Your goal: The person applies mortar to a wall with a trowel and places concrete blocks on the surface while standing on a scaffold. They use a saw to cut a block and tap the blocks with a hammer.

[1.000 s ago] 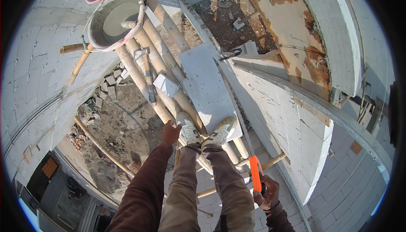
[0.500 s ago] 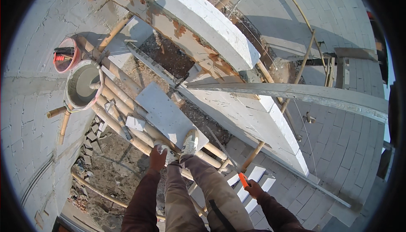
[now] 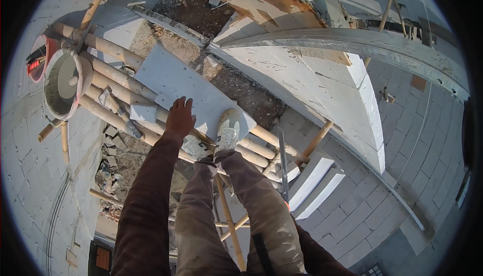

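I see a scaffold platform of wooden poles (image 3: 108, 77) laid side by side, and it carries everything here. A flat grey slab (image 3: 176, 82) lies directly on the poles, and the person's two shoes stand at the near end of the slab, the left shoe (image 3: 195, 147) half off its edge and the right shoe (image 3: 227, 130) on it. To the left of the slab a small grey block (image 3: 143, 112) and a hammer (image 3: 119, 115) lie on the poles, and further left from the slab a round mortar bucket (image 3: 63, 85) rests at the pole ends.
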`<state>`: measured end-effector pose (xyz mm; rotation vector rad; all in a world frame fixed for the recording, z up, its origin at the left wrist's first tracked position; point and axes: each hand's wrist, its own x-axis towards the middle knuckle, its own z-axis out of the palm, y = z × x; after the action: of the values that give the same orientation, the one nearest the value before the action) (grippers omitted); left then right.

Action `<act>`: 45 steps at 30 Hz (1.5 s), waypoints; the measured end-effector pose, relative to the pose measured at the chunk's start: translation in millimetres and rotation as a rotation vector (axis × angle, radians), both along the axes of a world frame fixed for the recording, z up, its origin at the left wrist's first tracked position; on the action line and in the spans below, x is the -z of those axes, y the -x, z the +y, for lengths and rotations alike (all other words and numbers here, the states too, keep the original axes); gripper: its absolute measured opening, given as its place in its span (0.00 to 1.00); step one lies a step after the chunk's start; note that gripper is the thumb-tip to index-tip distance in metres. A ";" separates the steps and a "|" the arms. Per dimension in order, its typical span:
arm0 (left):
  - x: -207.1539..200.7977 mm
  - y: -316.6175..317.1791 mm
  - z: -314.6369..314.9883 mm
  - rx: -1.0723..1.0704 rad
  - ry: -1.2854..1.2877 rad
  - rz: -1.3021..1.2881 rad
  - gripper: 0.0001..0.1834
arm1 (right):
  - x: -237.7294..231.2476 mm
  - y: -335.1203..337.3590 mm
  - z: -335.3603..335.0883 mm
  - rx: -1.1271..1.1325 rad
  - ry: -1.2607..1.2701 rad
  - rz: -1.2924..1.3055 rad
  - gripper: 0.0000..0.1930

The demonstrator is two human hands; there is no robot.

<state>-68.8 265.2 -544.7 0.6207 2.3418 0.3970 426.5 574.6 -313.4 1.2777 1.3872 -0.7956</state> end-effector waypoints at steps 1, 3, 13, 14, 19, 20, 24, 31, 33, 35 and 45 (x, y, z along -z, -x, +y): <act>8.7 -2.1 8.5 0.033 0.012 0.013 0.36 | 12.4 1.2 -4.1 -0.015 -0.003 -0.010 0.26; 24.6 -7.9 15.4 0.131 0.053 -0.028 0.42 | 44.1 6.0 -17.4 -0.022 -0.012 -0.023 0.27; 75.3 50.4 51.8 0.453 0.097 0.211 0.49 | 243.8 -12.5 -113.1 0.160 -0.185 -0.090 0.29; 78.0 51.2 51.1 0.464 0.103 0.208 0.50 | 259.6 -17.1 -121.1 0.171 -0.209 -0.105 0.29; 84.8 47.3 47.1 0.553 0.164 0.229 0.53 | 323.7 -54.3 -155.7 0.178 -0.351 -0.140 0.30; 87.1 43.8 55.4 0.536 0.154 0.227 0.54 | 329.4 -64.0 -149.6 0.150 -0.392 -0.129 0.30; 87.1 50.7 21.4 0.524 0.207 0.270 0.54 | 339.5 -14.0 -147.8 0.141 -0.023 -0.344 0.34; 76.7 -4.9 19.7 0.037 0.020 0.238 0.48 | 311.5 195.3 -4.8 -0.220 -0.511 0.720 0.25; 70.2 -33.4 -9.6 -0.181 -0.042 0.143 0.42 | 304.9 291.6 -2.7 -0.429 -0.434 0.903 0.27; 60.8 -59.7 -33.6 -0.444 -0.042 0.060 0.37 | 301.1 368.0 -16.4 -0.484 -0.253 0.952 0.32; 57.3 -68.1 -178.8 -1.047 -0.109 -0.068 0.32 | 354.1 482.6 -99.6 -0.393 0.177 0.732 0.49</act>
<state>-0.7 86.4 -602.0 -0.6332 2.4085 0.9729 -56.1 475.0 -667.5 0.5443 2.0073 -1.1295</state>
